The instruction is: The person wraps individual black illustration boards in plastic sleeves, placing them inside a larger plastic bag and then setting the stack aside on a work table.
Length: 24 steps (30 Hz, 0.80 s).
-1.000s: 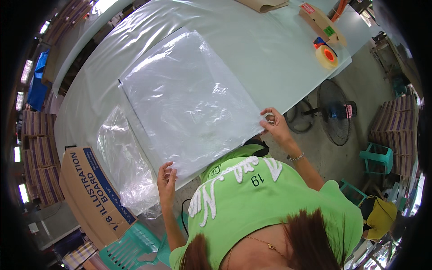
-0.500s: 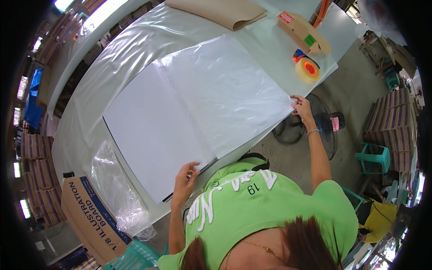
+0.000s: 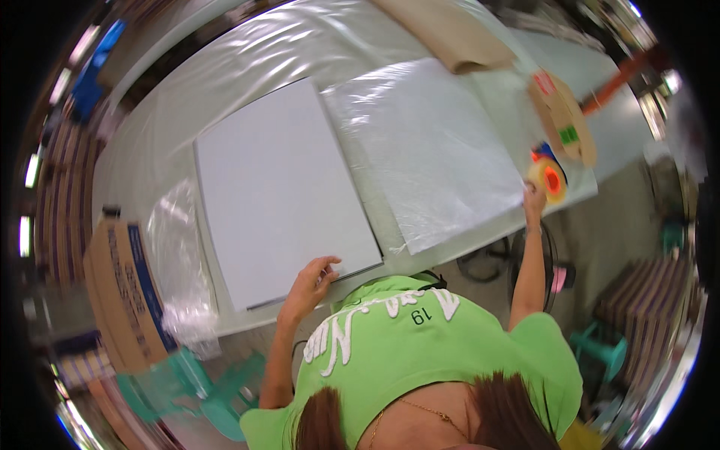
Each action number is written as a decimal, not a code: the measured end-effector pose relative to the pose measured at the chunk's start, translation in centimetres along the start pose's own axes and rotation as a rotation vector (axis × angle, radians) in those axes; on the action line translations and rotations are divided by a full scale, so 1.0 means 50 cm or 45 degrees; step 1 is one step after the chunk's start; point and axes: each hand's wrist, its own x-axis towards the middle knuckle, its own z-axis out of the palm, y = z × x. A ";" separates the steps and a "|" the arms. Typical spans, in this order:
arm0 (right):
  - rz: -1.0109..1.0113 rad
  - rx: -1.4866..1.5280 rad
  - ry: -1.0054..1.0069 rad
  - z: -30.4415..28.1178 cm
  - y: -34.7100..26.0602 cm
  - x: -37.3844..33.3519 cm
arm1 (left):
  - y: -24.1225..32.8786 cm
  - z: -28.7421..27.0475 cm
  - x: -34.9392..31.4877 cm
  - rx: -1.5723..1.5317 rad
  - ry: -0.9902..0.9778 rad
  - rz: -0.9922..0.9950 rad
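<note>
A stack of large white boards (image 3: 281, 187) with dark edges lies on the table left of the middle. My left hand (image 3: 311, 281) is at the stack's near edge, fingers apart and curved over the top board, gripping nothing that I can see. To the right lies a shiny, whitish clear plastic sheet (image 3: 442, 157), apart from the boards. My right hand (image 3: 534, 196) is closed in a pinch on this sheet's right corner, close to the tape dispenser. Whether anything lies inside the plastic I cannot tell.
A blue tape dispenser with a tape roll (image 3: 553, 180) and a brown carton (image 3: 562, 120) stand at the right. Folded brown paper (image 3: 457, 34) lies at the back. Crumpled plastic (image 3: 184, 262) and a cardboard box (image 3: 124, 292) are at the left. A fan (image 3: 484, 259) stands beyond the table's edge.
The plastic sheet has moved right, off the white boards, with my right hand at its corner. My left hand stays by the boards' near edge. The view has turned.
</note>
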 end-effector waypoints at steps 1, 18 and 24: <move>-0.142 0.096 0.038 0.010 -0.004 -0.021 | -0.006 -0.007 -0.008 -0.011 0.048 -0.044; -0.128 -0.187 -0.073 0.182 -0.509 -0.256 | -0.371 -0.359 -0.315 0.662 1.738 -0.250; -0.433 0.300 -0.143 0.194 -0.776 -0.391 | -0.509 -0.427 -0.490 0.485 2.074 -0.455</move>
